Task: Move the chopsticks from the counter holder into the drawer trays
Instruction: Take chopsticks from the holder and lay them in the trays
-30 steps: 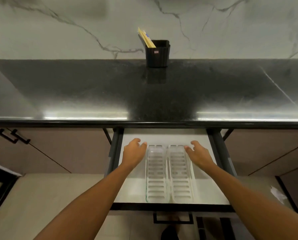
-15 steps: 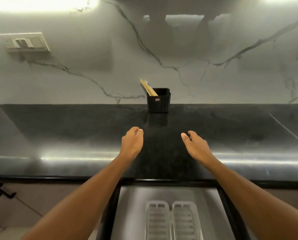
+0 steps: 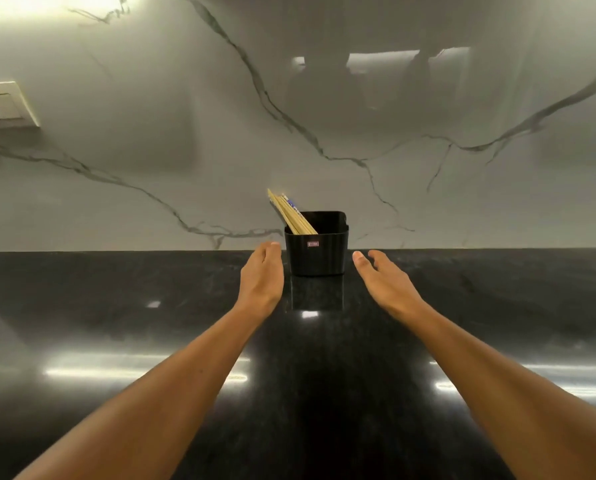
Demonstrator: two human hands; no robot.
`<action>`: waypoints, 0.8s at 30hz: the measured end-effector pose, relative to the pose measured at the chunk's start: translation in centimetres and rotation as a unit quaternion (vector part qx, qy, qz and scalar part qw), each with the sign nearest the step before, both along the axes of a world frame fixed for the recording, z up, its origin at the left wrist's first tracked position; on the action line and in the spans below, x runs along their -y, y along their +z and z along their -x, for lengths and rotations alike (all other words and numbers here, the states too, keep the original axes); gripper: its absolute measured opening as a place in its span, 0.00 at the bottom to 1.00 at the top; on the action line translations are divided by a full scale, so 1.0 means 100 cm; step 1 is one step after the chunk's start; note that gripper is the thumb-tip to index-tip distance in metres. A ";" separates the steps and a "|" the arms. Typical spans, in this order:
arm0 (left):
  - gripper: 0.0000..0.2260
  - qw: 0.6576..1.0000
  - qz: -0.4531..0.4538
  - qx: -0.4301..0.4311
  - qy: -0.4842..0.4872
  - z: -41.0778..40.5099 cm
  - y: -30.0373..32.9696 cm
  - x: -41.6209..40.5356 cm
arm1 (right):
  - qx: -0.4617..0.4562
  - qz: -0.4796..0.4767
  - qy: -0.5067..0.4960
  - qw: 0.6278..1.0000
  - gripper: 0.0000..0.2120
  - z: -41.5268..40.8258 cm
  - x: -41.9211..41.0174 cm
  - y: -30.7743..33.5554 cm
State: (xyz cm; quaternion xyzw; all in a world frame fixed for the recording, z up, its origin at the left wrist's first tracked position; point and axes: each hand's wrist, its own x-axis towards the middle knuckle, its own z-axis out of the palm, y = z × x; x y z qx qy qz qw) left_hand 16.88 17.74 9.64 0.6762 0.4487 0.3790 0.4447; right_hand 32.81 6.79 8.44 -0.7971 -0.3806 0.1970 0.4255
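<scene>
A black square holder (image 3: 316,247) stands on the dark counter (image 3: 116,306) against the marble wall. Several pale wooden chopsticks (image 3: 291,216) lean to the left out of it. My left hand (image 3: 262,275) is stretched out just left of the holder, fingers together and extended, holding nothing. My right hand (image 3: 381,280) reaches in on the holder's right side, open and empty, a small gap from its wall. Neither hand touches the holder. The drawer and its trays are out of view.
A marble backsplash (image 3: 393,150) rises right behind the holder. A white switch plate (image 3: 2,103) sits on the wall at the far left. The glossy counter stretches wide on both sides.
Both hands rose from the drawer trays and reached forward across the counter to either side of the holder. The view tilted up, so the drawer has dropped out of sight.
</scene>
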 end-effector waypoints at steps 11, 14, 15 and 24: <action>0.22 0.995 0.094 0.035 -0.012 -0.071 -0.048 -0.077 | -0.078 -0.018 -0.010 0.997 0.34 -0.054 -0.092 -0.037; 0.22 0.993 0.110 0.044 0.001 -0.085 -0.053 -0.092 | -0.086 -0.032 -0.014 0.996 0.35 -0.060 -0.112 -0.043; 0.21 0.992 0.115 0.046 0.005 -0.088 -0.053 -0.096 | -0.086 -0.033 -0.015 0.996 0.35 -0.061 -0.117 -0.044; 0.10 0.981 0.157 0.102 -0.045 -0.099 -0.053 -0.110 | -0.148 -0.037 0.017 0.988 0.35 -0.072 -0.144 -0.054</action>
